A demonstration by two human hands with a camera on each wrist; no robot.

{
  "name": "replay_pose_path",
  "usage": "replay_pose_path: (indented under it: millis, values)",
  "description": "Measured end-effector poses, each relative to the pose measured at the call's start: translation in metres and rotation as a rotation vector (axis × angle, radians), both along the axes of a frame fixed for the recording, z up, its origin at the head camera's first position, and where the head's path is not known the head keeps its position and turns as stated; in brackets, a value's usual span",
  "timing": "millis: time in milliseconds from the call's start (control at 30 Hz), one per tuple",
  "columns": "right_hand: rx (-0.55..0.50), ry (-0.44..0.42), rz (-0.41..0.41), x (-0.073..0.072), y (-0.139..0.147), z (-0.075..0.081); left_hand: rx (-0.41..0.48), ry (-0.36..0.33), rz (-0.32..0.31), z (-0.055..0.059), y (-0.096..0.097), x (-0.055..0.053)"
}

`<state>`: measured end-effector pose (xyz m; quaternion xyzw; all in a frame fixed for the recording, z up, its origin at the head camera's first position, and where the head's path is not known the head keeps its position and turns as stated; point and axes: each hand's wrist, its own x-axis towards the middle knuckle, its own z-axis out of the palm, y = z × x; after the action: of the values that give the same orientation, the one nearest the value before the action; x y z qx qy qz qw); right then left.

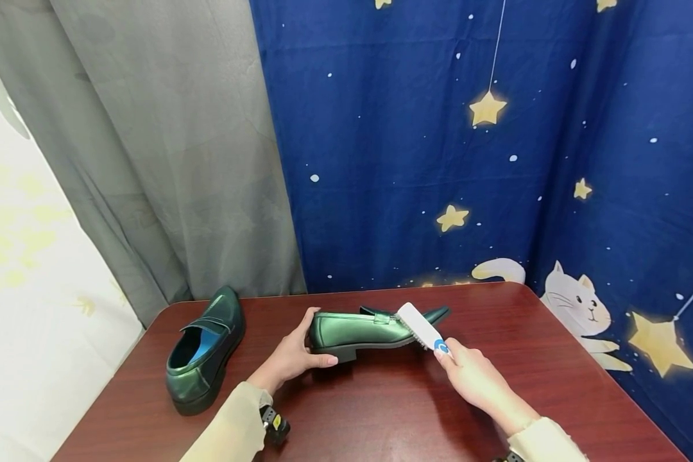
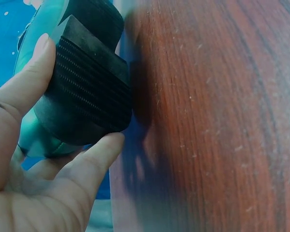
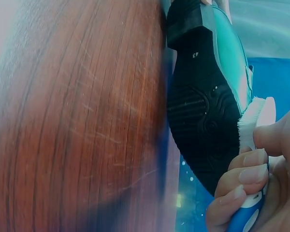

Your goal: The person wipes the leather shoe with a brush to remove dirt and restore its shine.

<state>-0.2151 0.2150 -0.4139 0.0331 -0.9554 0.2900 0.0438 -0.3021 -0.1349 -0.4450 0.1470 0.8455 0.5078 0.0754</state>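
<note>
A shiny green loafer [image 1: 346,328] with a black sole is held over the table, toe pointing right. My left hand [image 1: 291,356] grips it by the heel, thumb against the heel block [image 2: 89,79] and fingers around the back. In my right hand [image 1: 479,382] is a white scrub brush [image 1: 417,323] with a blue and white handle [image 3: 246,212]. Its bristles [image 3: 249,123] meet the loafer's upper near the toe. The ridged black sole [image 3: 198,106] shows in the right wrist view.
A matching green loafer [image 1: 199,385] with a blue insole stands upright at the table's left side, toe towards the back. The reddish-brown wooden table [image 1: 381,410] ends at a grey curtain [image 1: 208,160] and a blue star-patterned curtain [image 1: 381,160].
</note>
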Motion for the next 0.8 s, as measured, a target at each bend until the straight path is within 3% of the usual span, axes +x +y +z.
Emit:
replay_pose_path:
  millis: [800]
  values:
    - [0.026,-0.023,-0.035,-0.011,0.039,0.001,0.007,-0.011,0.002,-0.002,0.0,-0.002]
